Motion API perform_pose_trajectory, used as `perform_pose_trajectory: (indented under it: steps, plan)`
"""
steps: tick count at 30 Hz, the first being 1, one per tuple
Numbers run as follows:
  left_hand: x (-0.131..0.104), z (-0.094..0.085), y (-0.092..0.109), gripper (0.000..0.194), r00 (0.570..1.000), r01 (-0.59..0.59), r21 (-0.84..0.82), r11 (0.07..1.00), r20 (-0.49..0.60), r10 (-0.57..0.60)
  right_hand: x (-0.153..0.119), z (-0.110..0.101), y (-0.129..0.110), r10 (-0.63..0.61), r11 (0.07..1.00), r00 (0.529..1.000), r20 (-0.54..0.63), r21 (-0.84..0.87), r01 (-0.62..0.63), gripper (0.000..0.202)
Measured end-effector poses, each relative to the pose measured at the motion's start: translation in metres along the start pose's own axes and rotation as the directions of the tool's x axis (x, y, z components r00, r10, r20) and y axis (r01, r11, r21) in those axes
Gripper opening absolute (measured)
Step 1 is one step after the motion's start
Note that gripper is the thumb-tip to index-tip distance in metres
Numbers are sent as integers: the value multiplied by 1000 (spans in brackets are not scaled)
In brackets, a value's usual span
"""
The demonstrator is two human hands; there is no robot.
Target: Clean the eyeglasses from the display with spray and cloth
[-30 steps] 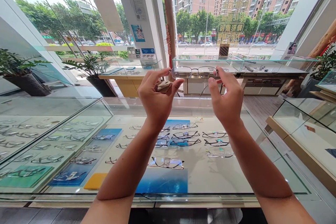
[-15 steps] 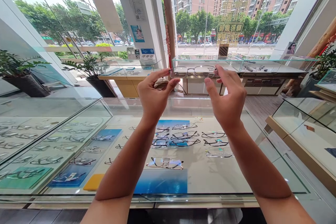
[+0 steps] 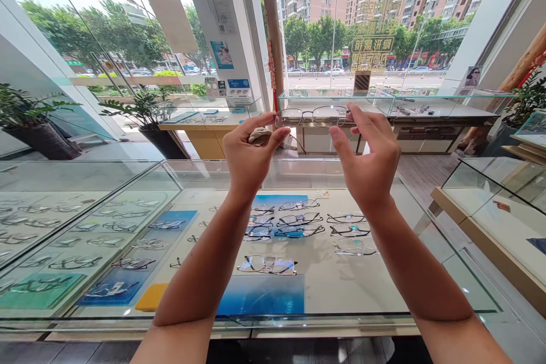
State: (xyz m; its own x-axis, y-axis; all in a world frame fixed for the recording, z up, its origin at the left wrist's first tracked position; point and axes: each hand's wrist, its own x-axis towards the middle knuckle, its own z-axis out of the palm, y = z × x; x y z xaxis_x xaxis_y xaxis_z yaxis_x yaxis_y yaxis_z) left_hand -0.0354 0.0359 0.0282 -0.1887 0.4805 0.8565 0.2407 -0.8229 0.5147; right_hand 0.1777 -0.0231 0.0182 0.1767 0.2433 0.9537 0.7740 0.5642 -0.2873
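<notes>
A pair of thin dark-rimmed eyeglasses (image 3: 328, 116) is held up level at arm's length, lenses facing me. My left hand (image 3: 249, 156) grips the left end of the frame near the hinge with index finger and thumb. A bunched beige cloth (image 3: 260, 136) shows between that thumb and palm. My right hand (image 3: 372, 153) holds the right end, its index fingertip at the hinge and its thumb close to the lower rim. Small print shows on the right lens. Both hands are above a glass display case (image 3: 341, 318).
Inside the case lie several rows of eyeglasses (image 3: 301, 219), blue cards (image 3: 273, 296) and a yellow block (image 3: 152, 297). Another glass case (image 3: 490, 205) stands at the right. Beyond are a low counter (image 3: 447, 111), a wooden post (image 3: 275, 45) and potted plants (image 3: 147, 111) by the windows.
The eyeglasses and my fingertips have shifted very slightly left, along with a small shift of the view. Both hands keep the same hold.
</notes>
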Motion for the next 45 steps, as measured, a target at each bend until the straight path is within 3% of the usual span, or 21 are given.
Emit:
perform_pose_trajectory:
  steps: [6,13,17,24,32,37,45]
  plan:
    - [-1,-1,2,35,999,-37,39,999,-4,37,0,1,3,-4,999,1000,-8,40,4,40]
    - [-4,-5,15,29,978,-186,210,960,-56,202,1,5,11,69,997,996,57,42,-71,40]
    - [-6,-6,21,32,972,-205,241,949,-63,226,1,7,13,77,995,994,82,60,-82,41]
    - [-6,-6,20,36,976,-195,198,961,-58,210,-2,10,14,136,986,984,115,86,-146,46]
    - [-13,8,5,41,988,-93,178,980,-110,113,-8,17,10,-15,998,1000,3,53,15,54]
    - [-18,17,-1,47,990,-62,150,987,-113,79,-12,20,3,-46,999,999,11,25,46,65]
    - [-18,21,-6,50,994,-16,57,998,-108,22,-14,18,-12,-149,989,989,-19,1,149,65]
